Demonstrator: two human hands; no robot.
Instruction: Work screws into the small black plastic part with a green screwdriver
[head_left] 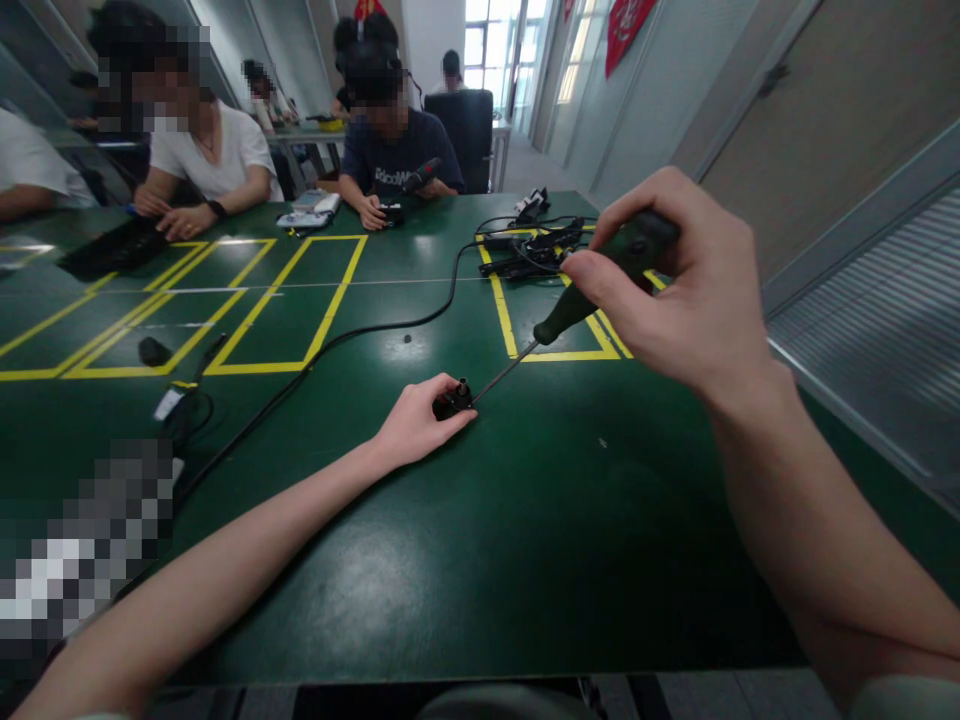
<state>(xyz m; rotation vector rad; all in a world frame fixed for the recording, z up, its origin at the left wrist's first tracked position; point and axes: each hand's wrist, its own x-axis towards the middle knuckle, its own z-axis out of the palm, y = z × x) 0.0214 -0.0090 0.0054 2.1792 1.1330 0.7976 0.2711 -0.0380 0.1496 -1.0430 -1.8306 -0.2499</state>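
My left hand (421,420) pinches a small black part (450,403) against the green tabletop, and a short metal-tipped stub sticks up from it. Higher up on the right, my right hand (686,270) is closed around the dark green handle of a screwdriver (574,310). Its thin shaft slants down to the left, and the tip meets the right side of the black part. The exact contact point is too small to make out. My fingers hide much of the black part.
Black cables and dark parts (536,250) lie inside a yellow-taped rectangle. A long black cable (360,330) runs across the green table (465,570). At left are a tagged cord (176,400) and a dark lump (154,351). Across the table, a person in dark blue (401,150) holds a power tool.
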